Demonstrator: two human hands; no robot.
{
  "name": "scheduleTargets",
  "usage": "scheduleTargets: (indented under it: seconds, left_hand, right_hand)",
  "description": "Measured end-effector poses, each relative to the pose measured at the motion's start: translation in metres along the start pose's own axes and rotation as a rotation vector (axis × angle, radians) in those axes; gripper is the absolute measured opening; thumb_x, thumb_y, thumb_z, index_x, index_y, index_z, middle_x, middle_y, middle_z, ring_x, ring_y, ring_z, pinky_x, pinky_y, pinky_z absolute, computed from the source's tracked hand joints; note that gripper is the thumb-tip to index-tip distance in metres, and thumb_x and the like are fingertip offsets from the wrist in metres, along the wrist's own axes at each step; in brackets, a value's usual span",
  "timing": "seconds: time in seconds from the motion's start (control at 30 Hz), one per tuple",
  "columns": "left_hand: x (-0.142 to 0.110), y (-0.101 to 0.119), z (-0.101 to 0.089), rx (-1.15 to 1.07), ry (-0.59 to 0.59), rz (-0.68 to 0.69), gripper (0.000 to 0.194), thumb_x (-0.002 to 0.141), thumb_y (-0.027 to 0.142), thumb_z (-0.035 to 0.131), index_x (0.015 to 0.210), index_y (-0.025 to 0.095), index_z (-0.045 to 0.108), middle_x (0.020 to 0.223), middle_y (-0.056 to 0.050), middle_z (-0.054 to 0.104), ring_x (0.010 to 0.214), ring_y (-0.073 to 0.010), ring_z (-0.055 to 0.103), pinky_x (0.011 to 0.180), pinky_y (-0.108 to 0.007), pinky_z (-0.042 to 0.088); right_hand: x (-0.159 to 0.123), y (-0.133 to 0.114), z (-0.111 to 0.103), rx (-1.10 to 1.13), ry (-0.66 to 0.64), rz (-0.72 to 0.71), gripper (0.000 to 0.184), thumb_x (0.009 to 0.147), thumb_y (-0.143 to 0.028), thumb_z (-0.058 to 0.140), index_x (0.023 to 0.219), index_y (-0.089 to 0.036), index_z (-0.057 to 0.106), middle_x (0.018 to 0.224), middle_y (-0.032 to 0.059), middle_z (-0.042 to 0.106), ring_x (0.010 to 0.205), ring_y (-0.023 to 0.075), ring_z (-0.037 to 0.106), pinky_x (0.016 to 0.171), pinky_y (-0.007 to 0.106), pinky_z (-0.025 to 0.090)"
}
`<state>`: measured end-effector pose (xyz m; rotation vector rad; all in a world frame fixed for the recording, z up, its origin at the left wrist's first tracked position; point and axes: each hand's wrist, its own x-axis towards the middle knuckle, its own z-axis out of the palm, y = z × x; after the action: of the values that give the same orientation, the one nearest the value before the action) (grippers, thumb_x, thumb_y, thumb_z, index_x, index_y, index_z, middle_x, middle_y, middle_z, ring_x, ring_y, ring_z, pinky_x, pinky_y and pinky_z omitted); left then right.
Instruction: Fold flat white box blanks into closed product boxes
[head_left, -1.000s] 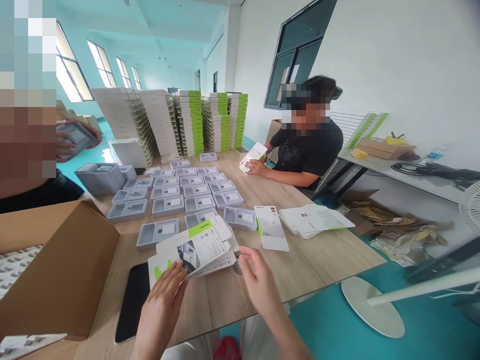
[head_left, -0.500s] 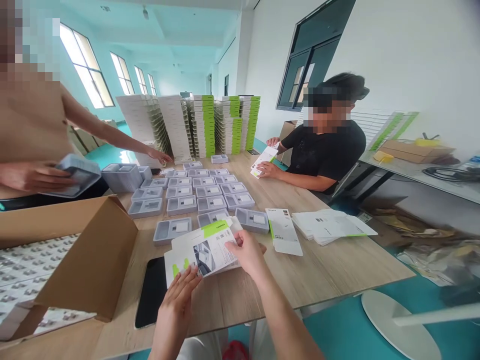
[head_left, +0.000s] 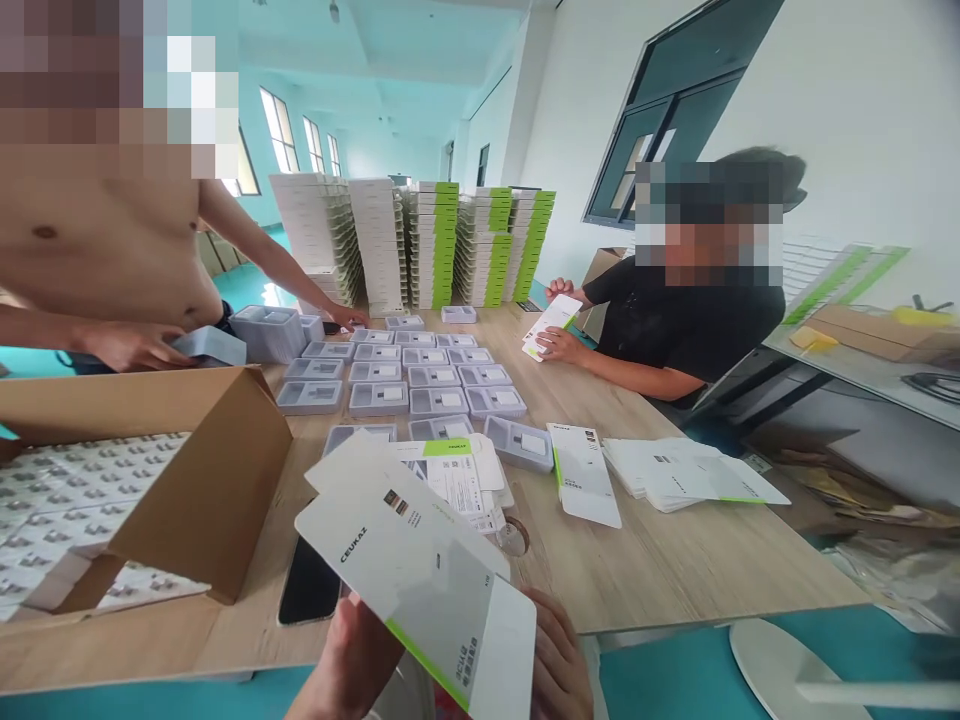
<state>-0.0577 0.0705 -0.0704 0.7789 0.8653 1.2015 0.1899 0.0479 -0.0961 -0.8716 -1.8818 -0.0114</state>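
I hold a flat white and green carton sleeve (head_left: 420, 575) up close to me, above the near edge of the wooden table (head_left: 675, 560). My left hand (head_left: 360, 655) grips it from below at its left side. My right hand (head_left: 559, 660) grips it from below at its right side; the fingers of both are partly hidden behind the card. Just beyond lies a small pile of the same flat sleeves (head_left: 465, 480). A black phone (head_left: 311, 585) lies flat under the sleeve's left corner.
Rows of grey trays (head_left: 420, 375) cover the table's middle, with tall stacks of white and green boxes (head_left: 435, 245) behind. An open cardboard box (head_left: 150, 480) sits at left. A shirtless person (head_left: 112, 260) stands left; a seated person in black (head_left: 675, 320) holds a sleeve. More flat sleeves (head_left: 675, 475) lie right.
I have lifted one sleeve off the pile and brought it towards me with both hands. The view has shifted left. The standing person's arm still reaches over the trays.
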Motion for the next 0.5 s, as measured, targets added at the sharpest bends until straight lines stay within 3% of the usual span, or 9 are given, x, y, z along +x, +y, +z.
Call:
scheduleTargets:
  seconds: [0.03, 0.1, 0.2, 0.3, 0.37, 0.5]
  left_hand:
    - [0.001, 0.004, 0.007, -0.111, 0.053, -0.062, 0.095, 0.073, 0.097, 0.062, 0.136, 0.028, 0.074, 0.141, -0.013, 0.077, 0.133, -0.0459, 0.069, 0.109, -0.060, 0.059]
    - [0.007, 0.017, 0.020, -0.223, 0.213, -0.170, 0.080, 0.074, 0.072, 0.086, 0.138, 0.027, 0.070, 0.139, -0.012, 0.078, 0.130, -0.0411, 0.072, 0.109, -0.053, 0.059]
    - [0.016, 0.037, 0.033, -0.196, 0.285, -0.213, 0.070, 0.075, 0.045, 0.098, 0.135, 0.022, 0.071, 0.131, -0.012, 0.082, 0.118, -0.0338, 0.079, 0.103, -0.044, 0.062]
    - [0.019, 0.048, 0.038, -0.118, 0.158, -0.193, 0.064, 0.068, 0.044, 0.102, 0.122, 0.018, 0.080, 0.119, -0.012, 0.086, 0.109, -0.0333, 0.081, 0.096, -0.041, 0.064]
    - [0.017, 0.049, 0.040, -0.063, 0.059, -0.178, 0.060, 0.065, 0.045, 0.103, 0.114, 0.016, 0.083, 0.113, -0.012, 0.088, 0.108, -0.0331, 0.081, 0.098, -0.040, 0.063]
    - [0.010, 0.049, 0.044, 0.058, -0.145, -0.181, 0.053, 0.076, 0.047, 0.096, 0.118, 0.018, 0.083, 0.120, -0.011, 0.086, 0.110, -0.0322, 0.080, 0.105, -0.044, 0.060]
  right_hand:
    - [0.000, 0.002, -0.001, -0.027, -0.020, -0.036, 0.023, 0.097, -0.030, 0.067, 0.113, -0.037, 0.081, 0.097, 0.0064, 0.088, 0.087, 0.0346, 0.085, 0.080, 0.055, 0.072]
    - [0.003, 0.004, -0.006, -0.020, -0.064, -0.047, 0.023, 0.096, -0.025, 0.064, 0.105, -0.037, 0.082, 0.091, 0.0042, 0.087, 0.080, 0.0310, 0.085, 0.081, 0.054, 0.072]
    - [0.017, 0.002, -0.016, 0.022, 0.057, 0.267, 0.028, 0.101, -0.022, 0.056, 0.087, -0.030, 0.078, 0.085, 0.0044, 0.084, 0.075, 0.0266, 0.082, 0.082, 0.050, 0.070]
    - [0.043, -0.003, -0.024, 0.026, 0.227, 0.532, 0.031, 0.106, -0.022, 0.050, 0.087, -0.027, 0.074, 0.089, 0.0064, 0.083, 0.084, 0.0255, 0.082, 0.075, 0.039, 0.070]
    - [0.066, -0.011, -0.025, 0.065, 0.199, 0.516, 0.027, 0.109, -0.023, 0.049, 0.101, -0.027, 0.075, 0.102, 0.0068, 0.082, 0.096, 0.0237, 0.081, 0.080, 0.034, 0.069]
    - [0.108, -0.032, -0.017, 0.100, 0.118, 0.436, 0.023, 0.109, -0.027, 0.053, 0.122, -0.029, 0.072, 0.130, 0.0100, 0.072, 0.124, 0.0256, 0.071, 0.099, 0.038, 0.064]
